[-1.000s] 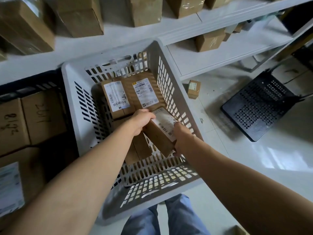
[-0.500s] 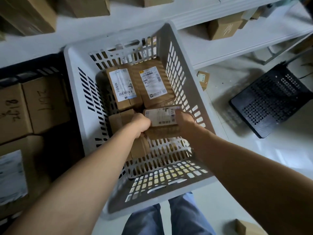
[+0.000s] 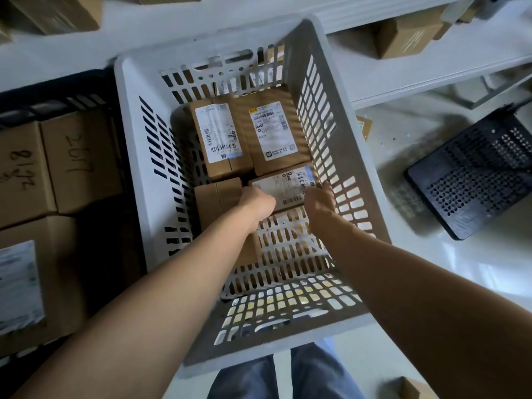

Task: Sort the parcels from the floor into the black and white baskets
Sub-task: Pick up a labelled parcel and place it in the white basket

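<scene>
Both my hands reach down into the white slotted basket (image 3: 135, 145). Between them lies a small brown parcel (image 3: 288, 187) with a white label, flat on the basket floor at the right side. My left hand (image 3: 256, 205) grips its left end and my right hand (image 3: 321, 204) its right end. Two labelled parcels (image 3: 218, 133) (image 3: 272, 131) lie side by side behind it, and a plain brown parcel (image 3: 218, 197) sits to its left, partly under my left arm. The black basket (image 3: 57, 96) stands at the left, holding larger boxes with handwritten numbers.
White shelves (image 3: 431, 70) with cardboard boxes run along the back. A small parcel (image 3: 364, 126) lies on the floor behind the white basket's right wall. A black perforated panel (image 3: 472, 180) lies on the floor at right. Another box corner (image 3: 408, 388) shows at the bottom right.
The parcel held tilted above the basket floor has been lowered and turned flat, label up, against the right wall. Both hands went down with it.
</scene>
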Motion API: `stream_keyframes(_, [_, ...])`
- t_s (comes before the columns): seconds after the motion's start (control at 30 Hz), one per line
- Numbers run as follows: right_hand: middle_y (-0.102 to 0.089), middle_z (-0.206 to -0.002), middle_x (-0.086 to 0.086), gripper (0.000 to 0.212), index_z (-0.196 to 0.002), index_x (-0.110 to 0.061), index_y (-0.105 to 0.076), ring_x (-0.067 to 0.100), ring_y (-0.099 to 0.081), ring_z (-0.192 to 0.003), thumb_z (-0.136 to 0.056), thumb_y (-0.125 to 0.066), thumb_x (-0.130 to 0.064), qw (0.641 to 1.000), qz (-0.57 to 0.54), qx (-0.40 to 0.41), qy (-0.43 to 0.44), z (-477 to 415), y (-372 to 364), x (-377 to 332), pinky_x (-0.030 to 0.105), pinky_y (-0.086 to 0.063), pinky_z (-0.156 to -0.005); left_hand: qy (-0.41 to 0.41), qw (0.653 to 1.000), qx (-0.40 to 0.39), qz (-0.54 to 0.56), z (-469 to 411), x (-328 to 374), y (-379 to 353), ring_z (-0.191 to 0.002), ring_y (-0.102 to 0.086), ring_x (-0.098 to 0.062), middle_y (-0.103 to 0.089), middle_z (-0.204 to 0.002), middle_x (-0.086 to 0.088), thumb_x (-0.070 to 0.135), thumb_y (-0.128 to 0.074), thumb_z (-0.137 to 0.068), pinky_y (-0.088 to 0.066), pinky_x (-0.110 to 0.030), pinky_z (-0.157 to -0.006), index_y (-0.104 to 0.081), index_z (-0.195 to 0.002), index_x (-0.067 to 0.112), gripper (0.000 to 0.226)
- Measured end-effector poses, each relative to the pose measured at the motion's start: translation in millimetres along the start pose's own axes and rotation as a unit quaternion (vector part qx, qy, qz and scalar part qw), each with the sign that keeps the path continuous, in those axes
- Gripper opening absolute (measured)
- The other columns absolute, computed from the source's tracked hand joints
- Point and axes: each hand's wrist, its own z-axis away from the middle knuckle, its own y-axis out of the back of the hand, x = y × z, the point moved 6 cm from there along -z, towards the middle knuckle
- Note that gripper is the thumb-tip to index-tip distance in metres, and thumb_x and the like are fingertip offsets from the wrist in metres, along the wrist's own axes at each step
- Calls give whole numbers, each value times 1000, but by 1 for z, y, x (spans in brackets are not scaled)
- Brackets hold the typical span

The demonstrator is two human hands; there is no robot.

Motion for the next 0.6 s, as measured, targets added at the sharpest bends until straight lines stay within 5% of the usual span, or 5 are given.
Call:
stream_keyframes(0.13, [-56,-108,17,38,-136,-9,-35,14,-56,-108,-98,-39,-14,991,-112,58,-43,14,1,8,5,-42,-56,-19,1000,-4,6,4,4,7,-75,-55,-14,-62,-103,-6,6,-52,-90,-48,-24,-58,-58,-116,8,27])
stream_keyframes(0.23, [-46,-68,12,16,-90,-1,-55,21,-52,-71,-97,-46,-13,928,357,73,72,28,-3,-9,25,-43,-79,-4,999,8,45,7,3,22,-86,-60,-25,-64,-106,-13,8,-53,-91,-54,-41,-84,-58,-109,5,19])
stream_keyframes(0.37, [-42,-72,4,9,-98,-9,-55,15,-49,-73,-90,-53,-13,906,411,70,71,45,-8,-24,24,-36,-64,-19,994,29,99,13,9,41,-88,-60,-30,-63,-101,-16,5,-52,-90,-54,-44,-85,-60,-91,7,8])
stream_keyframes(0.5, [-60,-107,7,29,-120,-7,-55,22,-58,-101,-93,-45,-8,996,32,80,34,63,5,-36,14,-40,-68,-62,984,37,164,28,22,56,-87,-57,-27,-58,-93,-13,6,-51,-90,-52,-39,-82,-58,-82,14,13])
stream_keyframes(0.6, [-61,-90,4,31,-119,-4,-57,19,-59,-80,-94,-40,-6,972,-230,50,-2,68,2,-53,17,-39,-59,-96,969,73,215,43,31,74,-72,-53,-23,-55,-79,-9,3,-51,-90,-47,-33,-68,-58,-77,16,20])
